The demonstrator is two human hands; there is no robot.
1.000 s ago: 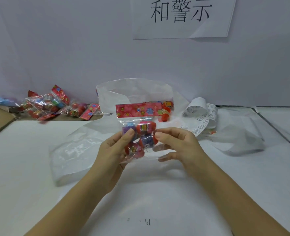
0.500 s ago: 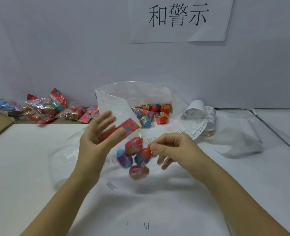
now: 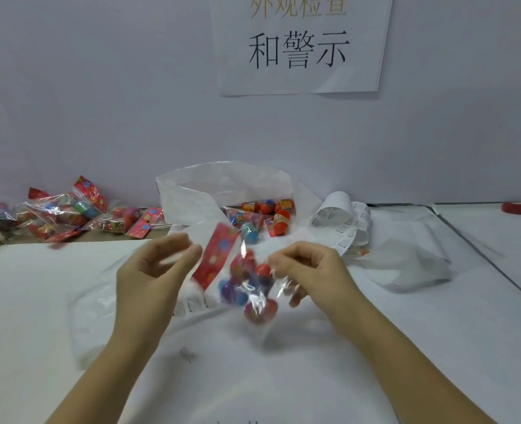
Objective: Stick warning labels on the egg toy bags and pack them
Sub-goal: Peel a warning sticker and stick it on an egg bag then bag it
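Only the right hand [image 3: 308, 270] pinches the egg toy bag [image 3: 247, 286]; left hand [image 3: 152, 270], at its nine o'clock, hangs open. The slick film could slip.

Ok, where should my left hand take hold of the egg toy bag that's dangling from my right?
On the egg toy bag, pinch the red header card from the left. It is flat and tilts toward your open left hand; the eggs below bulge, and your right hand holds the clear side.

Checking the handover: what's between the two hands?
Head view: the egg toy bag, pinched by the right hand, its red header card tilted toward the left hand.
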